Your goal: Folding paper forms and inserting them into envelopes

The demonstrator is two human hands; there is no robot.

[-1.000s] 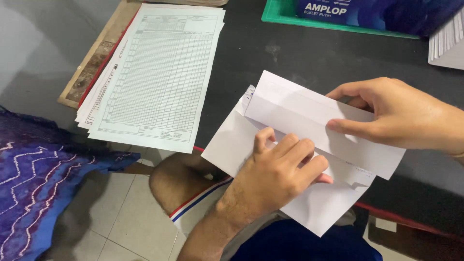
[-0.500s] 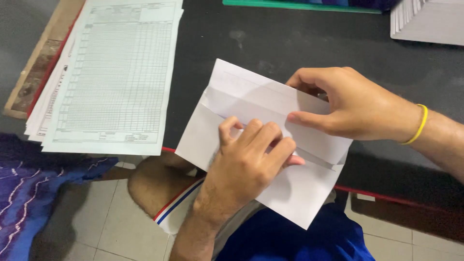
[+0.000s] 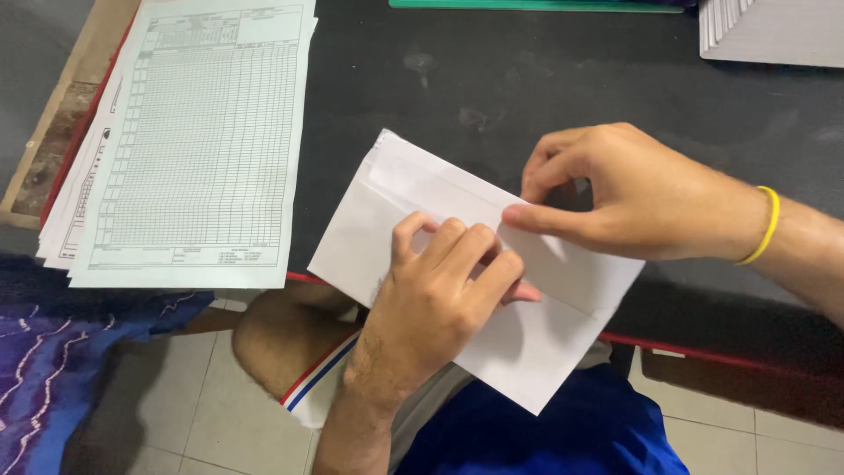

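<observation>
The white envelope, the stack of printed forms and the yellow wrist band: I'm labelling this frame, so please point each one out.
white envelope (image 3: 536, 347): head view, bare lower body.
stack of printed forms (image 3: 202, 149): head view, middle of the top sheet's grid.
yellow wrist band (image 3: 767, 225): head view, on the right wrist.

— Were there any packages in view?
— A white envelope (image 3: 413, 207) lay at the centre, a long rectangle slanting from ten o'clock towards four, overhanging the near edge of the dark worktop (image 3: 492, 79).
— Anything else?
— At one o'clock, a stack of white envelopes (image 3: 778, 31) sat cut off by the frame. At twelve, a thin green tray edge (image 3: 536, 5) showed.
— Labels, signs, screens?
— None.
</observation>
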